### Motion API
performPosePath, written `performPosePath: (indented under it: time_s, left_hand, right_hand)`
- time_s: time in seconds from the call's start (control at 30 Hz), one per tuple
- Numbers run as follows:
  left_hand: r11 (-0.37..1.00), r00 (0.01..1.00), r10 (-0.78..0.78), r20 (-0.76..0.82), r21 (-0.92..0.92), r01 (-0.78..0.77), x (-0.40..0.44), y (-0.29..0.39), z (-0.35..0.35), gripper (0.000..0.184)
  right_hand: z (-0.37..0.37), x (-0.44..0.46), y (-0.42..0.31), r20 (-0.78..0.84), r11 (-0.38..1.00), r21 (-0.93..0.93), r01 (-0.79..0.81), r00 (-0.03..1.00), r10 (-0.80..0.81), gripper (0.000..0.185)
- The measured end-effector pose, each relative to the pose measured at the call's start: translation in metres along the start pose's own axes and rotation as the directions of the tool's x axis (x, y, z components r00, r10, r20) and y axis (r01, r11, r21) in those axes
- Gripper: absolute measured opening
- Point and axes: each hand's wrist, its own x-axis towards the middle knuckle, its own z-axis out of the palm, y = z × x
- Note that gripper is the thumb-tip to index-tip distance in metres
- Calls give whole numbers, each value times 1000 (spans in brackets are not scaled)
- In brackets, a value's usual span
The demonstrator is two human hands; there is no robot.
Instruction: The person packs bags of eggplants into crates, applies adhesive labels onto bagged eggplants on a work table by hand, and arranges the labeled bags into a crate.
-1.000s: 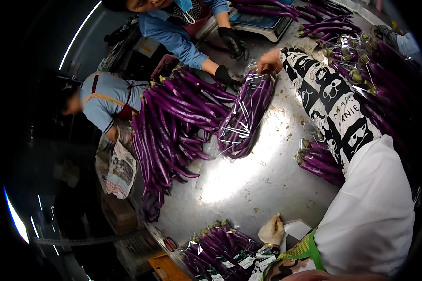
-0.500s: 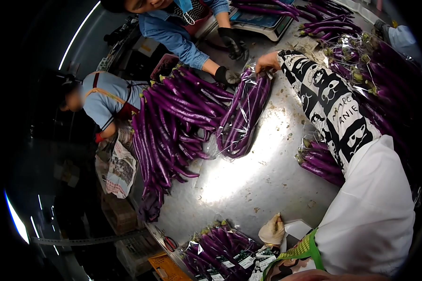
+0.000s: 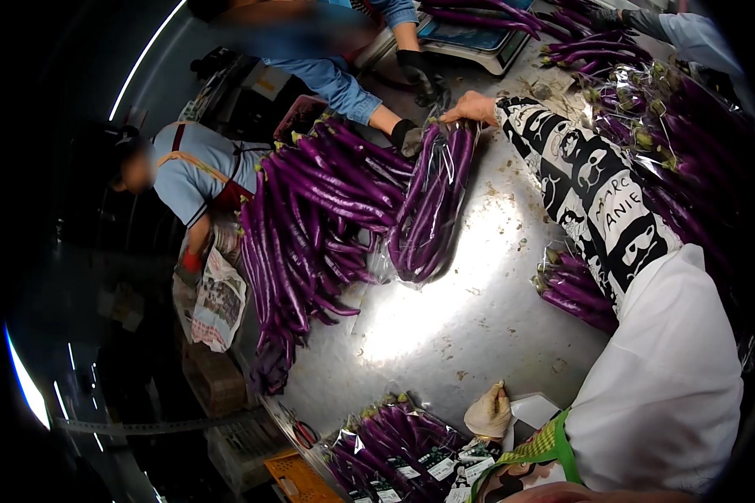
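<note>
My right hand (image 3: pixel 471 109), in a black-and-white patterned sleeve, is closed on the top end of a clear plastic bag of long purple eggplants (image 3: pixel 432 201). The bag lies on the metal table beside a large pile of loose eggplants (image 3: pixel 310 210). A co-worker's dark-gloved hands (image 3: pixel 411 134) are at the top of the same bag. My left hand (image 3: pixel 488 412), in a pale glove, is closed low in the view near a white piece (image 3: pixel 533 411); what its fingers hold, if anything, I cannot make out. Labelled bagged eggplants (image 3: pixel 398 444) lie beside it.
A scale (image 3: pixel 478 38) stands at the top. More bagged eggplants (image 3: pixel 671 142) are heaped on the right, with a smaller bag (image 3: pixel 570 289) under my sleeve. Red-handled scissors (image 3: pixel 304 433) lie at the table's edge above an orange crate (image 3: pixel 302 478). Another person (image 3: pixel 201 168) bends at the left.
My right hand has shifted slightly left, and the bag's top has moved with it. The co-worker's head has lowered and blurred. At top right, another person's gloved hand has reached in over the eggplants.
</note>
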Motion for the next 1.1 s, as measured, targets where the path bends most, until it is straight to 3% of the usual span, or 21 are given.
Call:
performPosePath:
  time_s: [0.03,0.17,0.2,0.3,0.33,0.57,0.77,0.93,1.1]
  left_hand:
    - [1000,1000,0,-2,-7,0,1,1,-1,13]
    - [999,999,-26,31,-20,26,1,1,-2,13]
    - [1000,1000,-12,28,-18,13,0,0,-2,14]
    - [1000,1000,10,23,-14,-10,1,-1,-1,14]
    - [1000,1000,4,25,-14,-4,1,1,-2,14]
    - [999,1000,-5,19,-40,6,5,6,-5,14]
    - [1000,1000,-4,9,-9,4,6,10,-7,15]
    - [1000,1000,0,5,-13,1,3,3,-4,15]
    - [1000,1000,-15,16,-22,15,2,3,-4,17]
  right_hand:
    - [0,-4,-5,-30,996,-75,-46,999,44,42]
    - [-14,5,-14,218,991,-137,-4,975,34,46]
    - [-9,4,-17,158,992,-124,12,987,8,33]
    - [-1,-4,-24,169,993,67,100,979,-110,17]
    - [1,-5,-27,162,988,150,29,985,-54,9]
    - [7,-1,-30,2,996,87,26,1000,-27,20]
    - [6,11,-25,12,1000,-18,-12,1000,13,46]
    - [3,-2,-36,82,992,125,-6,997,-5,38]
    - [-1,-7,-36,149,996,90,-1,989,-13,35]
